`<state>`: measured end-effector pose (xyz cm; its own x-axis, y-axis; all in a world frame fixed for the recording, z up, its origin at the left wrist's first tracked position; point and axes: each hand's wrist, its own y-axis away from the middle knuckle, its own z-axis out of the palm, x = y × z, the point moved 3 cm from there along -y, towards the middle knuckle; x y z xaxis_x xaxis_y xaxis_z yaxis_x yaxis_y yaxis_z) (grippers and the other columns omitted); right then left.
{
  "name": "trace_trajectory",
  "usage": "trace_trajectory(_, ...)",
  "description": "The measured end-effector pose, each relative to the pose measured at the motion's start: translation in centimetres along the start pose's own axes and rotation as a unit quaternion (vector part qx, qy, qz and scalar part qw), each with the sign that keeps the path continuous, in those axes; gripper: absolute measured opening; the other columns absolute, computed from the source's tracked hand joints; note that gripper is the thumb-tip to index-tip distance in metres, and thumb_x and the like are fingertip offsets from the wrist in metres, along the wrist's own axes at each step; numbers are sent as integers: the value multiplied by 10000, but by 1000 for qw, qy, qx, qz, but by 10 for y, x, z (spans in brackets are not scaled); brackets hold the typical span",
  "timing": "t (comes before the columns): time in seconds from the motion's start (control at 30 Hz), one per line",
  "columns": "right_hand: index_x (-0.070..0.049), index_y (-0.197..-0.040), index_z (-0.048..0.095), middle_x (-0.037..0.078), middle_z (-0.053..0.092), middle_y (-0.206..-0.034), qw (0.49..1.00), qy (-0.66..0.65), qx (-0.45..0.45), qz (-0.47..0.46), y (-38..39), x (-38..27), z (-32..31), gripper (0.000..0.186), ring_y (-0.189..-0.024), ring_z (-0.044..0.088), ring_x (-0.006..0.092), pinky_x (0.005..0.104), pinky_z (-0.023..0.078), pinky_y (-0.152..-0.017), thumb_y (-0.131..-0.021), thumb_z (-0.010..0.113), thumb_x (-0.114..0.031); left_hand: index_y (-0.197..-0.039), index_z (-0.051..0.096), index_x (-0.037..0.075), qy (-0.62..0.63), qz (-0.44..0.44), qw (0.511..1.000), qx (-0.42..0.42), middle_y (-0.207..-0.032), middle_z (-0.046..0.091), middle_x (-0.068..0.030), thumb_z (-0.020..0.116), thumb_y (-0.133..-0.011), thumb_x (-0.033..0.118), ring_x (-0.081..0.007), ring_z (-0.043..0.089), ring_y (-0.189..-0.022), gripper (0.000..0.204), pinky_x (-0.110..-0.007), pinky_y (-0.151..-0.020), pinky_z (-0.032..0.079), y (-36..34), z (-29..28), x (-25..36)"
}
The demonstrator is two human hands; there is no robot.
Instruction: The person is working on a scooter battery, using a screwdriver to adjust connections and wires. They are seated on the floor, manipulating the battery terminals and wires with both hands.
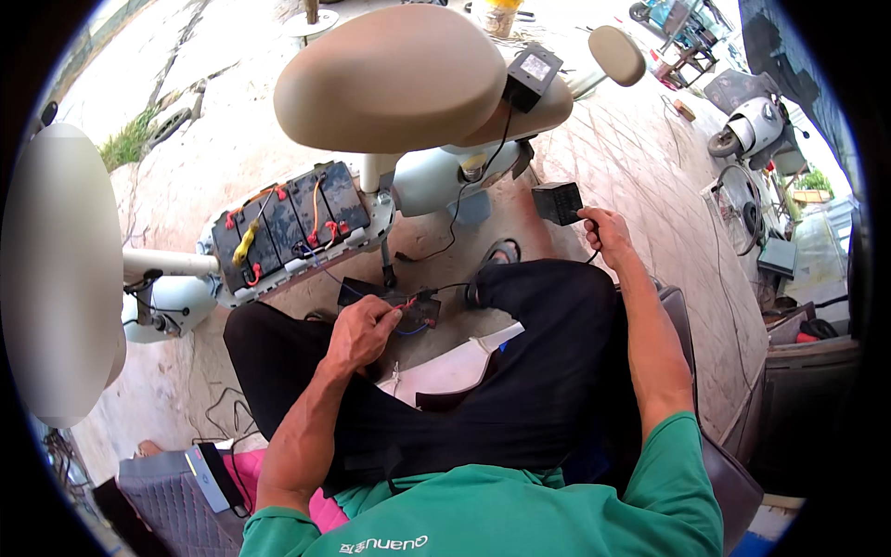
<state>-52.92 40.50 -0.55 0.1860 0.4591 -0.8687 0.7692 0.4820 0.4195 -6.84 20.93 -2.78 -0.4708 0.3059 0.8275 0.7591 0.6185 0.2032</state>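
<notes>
My left hand (360, 334) is closed in a pinch on a thin red wire (406, 304) between my knees. Beside it are a black connector (427, 294) and a loop of blue wire (413, 330). Out to the right, my right hand (608, 239) grips a black box-shaped power adapter (557, 202) at its lower corner, where a dark cord hangs below the fingers. Ahead on the left, a battery pack (295, 218) of several black blocks lies in the scooter's open floor tray (379, 227), with red, orange and yellow wires across it.
A second black adapter (534, 76) rests on the scooter's tan seat (390, 79), its cord hanging to a plug (401, 257). A dark flat box (357, 291) lies beyond my left hand. A pale panel (445, 371) lies between my legs. Parked vehicles stand far right.
</notes>
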Motion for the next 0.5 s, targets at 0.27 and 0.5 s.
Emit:
trace_trajectory(0.27, -18, -862, 757, 204, 710, -744, 911, 378, -92, -135, 34, 25, 127, 299, -743, 737, 345, 413, 570, -756, -886, 627, -286, -977, 730, -22, 4, 11, 1000, 17, -930, 700, -153, 705, -947, 214, -335, 691, -869, 240, -408, -791, 535, -11, 7, -17)
trace_trajectory(0.5, -95, -921, 805, 204, 743, -861, 905, 388, -127, -120, 47, 95, 171, 259, -839, 734, 386, 440, 581, -805, -860, 617, -262, -964, 725, -23, 4, -45, 999, 9, -903, 694, -143, 714, -942, 203, -310, 689, -842, 228, -393, -774, 528, -17, 13, -26)
